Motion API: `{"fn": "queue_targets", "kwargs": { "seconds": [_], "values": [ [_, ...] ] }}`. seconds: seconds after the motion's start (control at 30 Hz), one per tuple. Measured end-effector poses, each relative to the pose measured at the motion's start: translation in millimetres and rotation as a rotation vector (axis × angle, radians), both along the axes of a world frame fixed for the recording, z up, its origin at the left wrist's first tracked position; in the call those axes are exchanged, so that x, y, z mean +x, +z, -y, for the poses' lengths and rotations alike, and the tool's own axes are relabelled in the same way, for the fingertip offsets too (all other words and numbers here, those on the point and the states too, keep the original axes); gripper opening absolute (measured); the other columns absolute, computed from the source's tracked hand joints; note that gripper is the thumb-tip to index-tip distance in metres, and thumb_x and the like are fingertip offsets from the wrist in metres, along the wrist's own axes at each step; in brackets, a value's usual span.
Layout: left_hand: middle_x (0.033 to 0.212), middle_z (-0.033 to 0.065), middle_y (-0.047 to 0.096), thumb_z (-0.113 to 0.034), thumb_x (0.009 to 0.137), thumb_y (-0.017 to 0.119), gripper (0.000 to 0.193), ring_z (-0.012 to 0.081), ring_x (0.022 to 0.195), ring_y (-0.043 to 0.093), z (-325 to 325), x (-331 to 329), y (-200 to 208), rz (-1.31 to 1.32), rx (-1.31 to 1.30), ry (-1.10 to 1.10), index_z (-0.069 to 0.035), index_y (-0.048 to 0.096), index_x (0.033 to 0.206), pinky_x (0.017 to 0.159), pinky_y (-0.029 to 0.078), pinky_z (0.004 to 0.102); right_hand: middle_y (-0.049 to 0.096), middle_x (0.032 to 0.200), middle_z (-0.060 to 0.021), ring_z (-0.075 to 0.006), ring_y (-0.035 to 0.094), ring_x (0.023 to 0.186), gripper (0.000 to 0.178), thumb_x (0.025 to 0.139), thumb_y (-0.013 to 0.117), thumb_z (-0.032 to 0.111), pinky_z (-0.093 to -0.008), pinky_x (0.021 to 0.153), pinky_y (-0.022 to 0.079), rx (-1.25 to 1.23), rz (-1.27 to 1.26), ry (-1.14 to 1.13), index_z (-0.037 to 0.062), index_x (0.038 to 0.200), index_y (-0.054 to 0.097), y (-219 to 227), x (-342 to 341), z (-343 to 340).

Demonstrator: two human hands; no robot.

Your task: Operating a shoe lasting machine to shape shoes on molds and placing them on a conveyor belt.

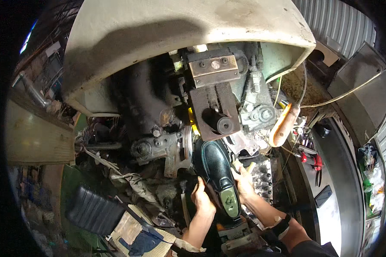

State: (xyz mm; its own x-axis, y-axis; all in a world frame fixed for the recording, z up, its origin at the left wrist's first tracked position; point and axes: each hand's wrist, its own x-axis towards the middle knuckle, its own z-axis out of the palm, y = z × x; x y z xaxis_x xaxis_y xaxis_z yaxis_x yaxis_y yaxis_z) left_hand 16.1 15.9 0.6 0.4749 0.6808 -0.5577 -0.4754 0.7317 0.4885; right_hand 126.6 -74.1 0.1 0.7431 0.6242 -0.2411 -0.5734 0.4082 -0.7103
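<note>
A black leather shoe point(215, 163) sits toe-forward in the machine, below a dark metal block point(214, 112) with a round knob. In its heel opening shows a green shoe last point(230, 202) with a dark mark on it. My left hand point(203, 198) is closed against the left side of the shoe, thumb up and some fingers hidden beneath. On the other side, my right hand point(243, 183) grips the shoe's edge near its middle, its fingers partly out of sight. Under the heel is a metal support point(240, 240).
A pale machine hood point(193, 19) arches over the work. Metal clamps flank the shoe, the left clamp point(148, 147) greasy. A lit orange work lamp point(284, 125) hangs at the right. Beyond are red-handled pliers point(316, 162), a phone point(323, 196) and, lower left, a black-backed chair point(94, 210).
</note>
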Motion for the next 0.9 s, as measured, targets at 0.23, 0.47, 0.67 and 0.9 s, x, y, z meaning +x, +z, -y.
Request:
{"fn": "queue_targets", "kwargs": {
  "seconds": [0.23,0.47,0.67,0.9],
  "values": [
    [0.11,0.0067,0.069,-0.03,0.098,0.066,0.032,0.0193,0.101,0.062,1,6,-5,-0.197,0.195,0.064,0.0,0.071,0.108,0.091,0.048,0.0344,0.03,0.158,-0.0123,-0.0205,0.035,0.138,0.079,0.09,0.072,0.011,-0.0325,0.112,0.031,0.002,0.069,-0.154,0.0003,0.154,0.027,-10,-2,-10],
    [0.111,0.0069,0.069,-0.029,0.098,0.066,0.031,0.0191,0.103,0.061,-3,7,4,0.053,-0.041,0.028,0.0,0.071,0.109,0.089,0.05,0.0357,0.032,0.158,-0.0075,-0.0186,0.036,0.139,0.079,0.091,0.072,0.013,-0.0347,0.115,0.031,-0.049,-0.045,-0.156,0.0014,0.154,0.026,-2,-6,-7],
    [0.095,0.0095,0.069,-0.033,0.099,0.063,0.034,0.0162,0.085,0.065,-24,-42,-9,-0.284,0.398,0.023,0.001,0.068,0.106,0.08,0.053,0.0302,0.059,0.1,0.0008,-0.0114,0.06,0.089,0.043,0.097,0.067,0.02,-0.0243,0.08,0.05,-0.117,-0.069,0.119,0.0103,0.133,0.046,29,1,21],
    [0.09,0.0103,0.073,-0.008,0.084,0.07,0.02,0.02,0.078,0.066,-31,-261,-200,-1.327,0.403,-0.355,0.002,0.074,0.101,0.071,0.05,0.0332,0.066,0.112,-0.0235,-0.0276,0.072,0.086,0.07,0.103,0.056,0.017,-0.0354,0.078,0.064,-0.237,0.06,0.325,0.0018,0.15,0.008,22,34,98]
  ]
}}
